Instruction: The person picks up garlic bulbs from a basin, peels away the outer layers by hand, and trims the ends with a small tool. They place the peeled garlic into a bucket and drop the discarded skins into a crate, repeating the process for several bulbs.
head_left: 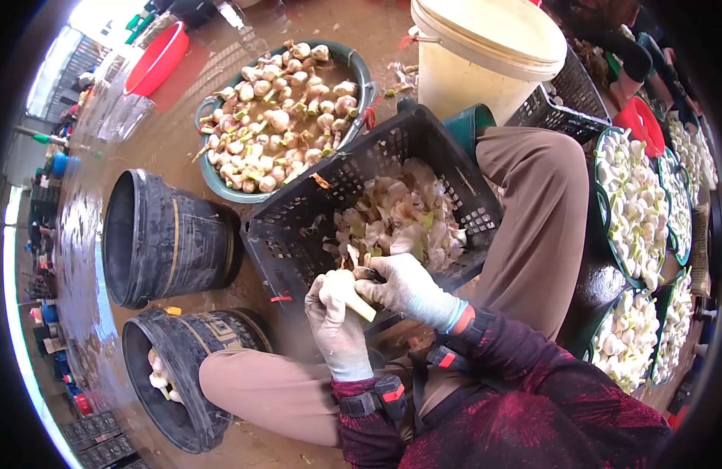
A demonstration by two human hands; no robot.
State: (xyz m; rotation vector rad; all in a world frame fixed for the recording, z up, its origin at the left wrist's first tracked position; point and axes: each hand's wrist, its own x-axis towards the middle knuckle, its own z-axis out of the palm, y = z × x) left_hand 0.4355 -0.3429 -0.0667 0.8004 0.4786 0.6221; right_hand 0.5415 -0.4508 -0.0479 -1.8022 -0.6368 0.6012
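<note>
Over the near side of a black plastic crate (287, 234), my left hand (336, 338), in a pale glove, is closed round a white garlic bulb (341, 291) whose cut green stem points down and right. My right hand (412, 291), gloved too, is closed at the bulb's upper right. A small knife (367, 273) shows as a short dark blade at its fingers; the handle is hidden in the grip. Brown roots or skin stick up above the bulb. Loose garlic skins (408, 207) lie heaped in the crate below.
A green tub (220, 187) holds unpeeled garlic in muddy water. Two black buckets (193, 234) (197, 328) lie tipped at left, one with garlic inside. A lidded cream bucket (474, 78) stands behind the crate. Tubs of white garlic (630, 203) line the right. Another person's arm (634, 59) shows upper right.
</note>
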